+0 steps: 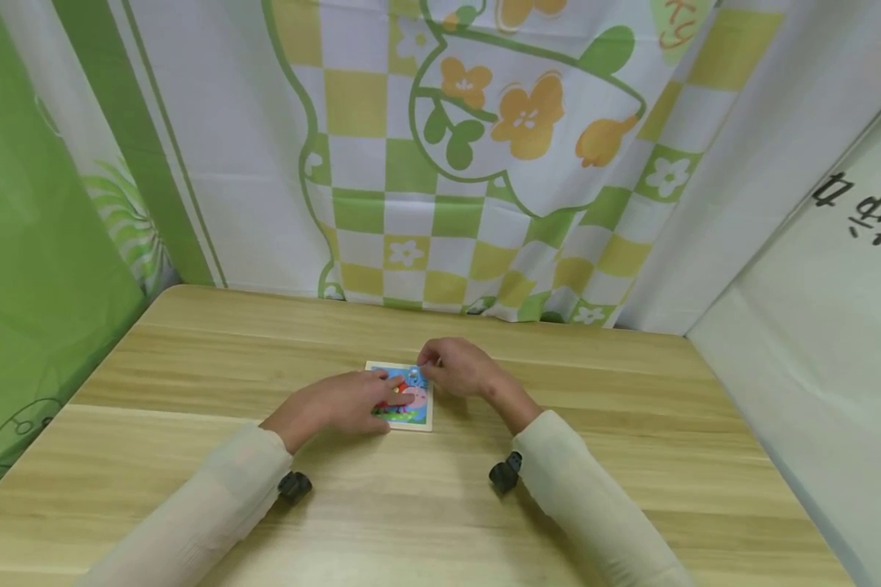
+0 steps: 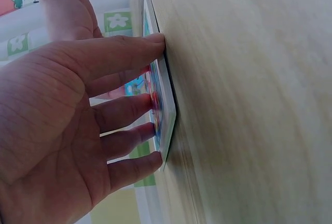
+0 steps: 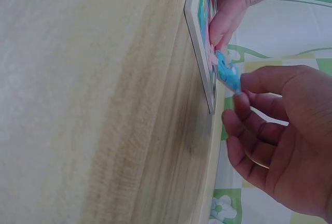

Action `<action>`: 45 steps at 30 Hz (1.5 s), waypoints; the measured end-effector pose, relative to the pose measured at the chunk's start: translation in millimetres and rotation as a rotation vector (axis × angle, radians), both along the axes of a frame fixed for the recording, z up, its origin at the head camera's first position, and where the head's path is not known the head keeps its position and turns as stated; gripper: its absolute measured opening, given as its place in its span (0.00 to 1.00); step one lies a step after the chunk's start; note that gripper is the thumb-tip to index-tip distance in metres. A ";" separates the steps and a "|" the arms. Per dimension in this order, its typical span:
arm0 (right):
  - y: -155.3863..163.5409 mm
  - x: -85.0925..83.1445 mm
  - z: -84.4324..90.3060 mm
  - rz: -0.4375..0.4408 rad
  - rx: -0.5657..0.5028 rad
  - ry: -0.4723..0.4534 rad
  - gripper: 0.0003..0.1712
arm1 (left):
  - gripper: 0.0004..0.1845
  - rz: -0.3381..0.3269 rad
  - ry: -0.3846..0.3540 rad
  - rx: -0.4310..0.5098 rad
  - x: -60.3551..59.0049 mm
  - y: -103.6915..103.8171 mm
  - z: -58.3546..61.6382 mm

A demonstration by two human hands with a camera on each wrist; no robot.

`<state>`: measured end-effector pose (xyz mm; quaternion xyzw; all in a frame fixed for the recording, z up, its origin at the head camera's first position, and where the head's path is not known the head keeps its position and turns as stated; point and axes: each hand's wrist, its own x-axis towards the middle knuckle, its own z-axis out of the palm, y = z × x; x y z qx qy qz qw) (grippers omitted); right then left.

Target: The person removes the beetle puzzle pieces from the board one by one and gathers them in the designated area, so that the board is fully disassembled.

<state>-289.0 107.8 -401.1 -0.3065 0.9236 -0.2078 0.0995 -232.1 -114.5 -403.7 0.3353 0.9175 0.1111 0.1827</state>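
- Cream sleeves (image 1: 213, 505) come in from the near edge, each wrist carrying a small black camera mount (image 1: 294, 486).
- Left hand (image 1: 345, 401): fingers straight, spread, pressing flat on the puzzle board (image 1: 418, 420), thumb at its edge.
- Puzzle board lies flat mid-table (image 1: 631, 456), colourful cartoon picture up.
- Right hand (image 1: 457, 367): fingertips pinch a blue puzzle piece (image 3: 228, 74), tilted, touching the board's far right corner.
- Behind: green and yellow checked curtain (image 1: 440, 163) with flowers.
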 end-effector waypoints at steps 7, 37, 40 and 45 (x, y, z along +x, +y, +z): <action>-0.1 2.3 0.5 -0.016 -0.020 0.051 0.08 | 0.30 0.021 -0.011 0.005 -0.2 0.6 2.1; 55.8 1.0 8.9 -0.100 -0.020 0.009 0.11 | 0.30 0.002 -0.013 0.068 0.0 -4.3 -2.7; 70.0 1.8 9.6 -0.122 -0.033 -0.010 0.11 | 0.30 0.005 -0.001 0.054 0.0 -4.5 -3.3; 96.4 3.0 7.8 -0.142 -0.029 -0.009 0.11 | 0.31 0.003 0.005 0.040 0.6 -4.3 -4.2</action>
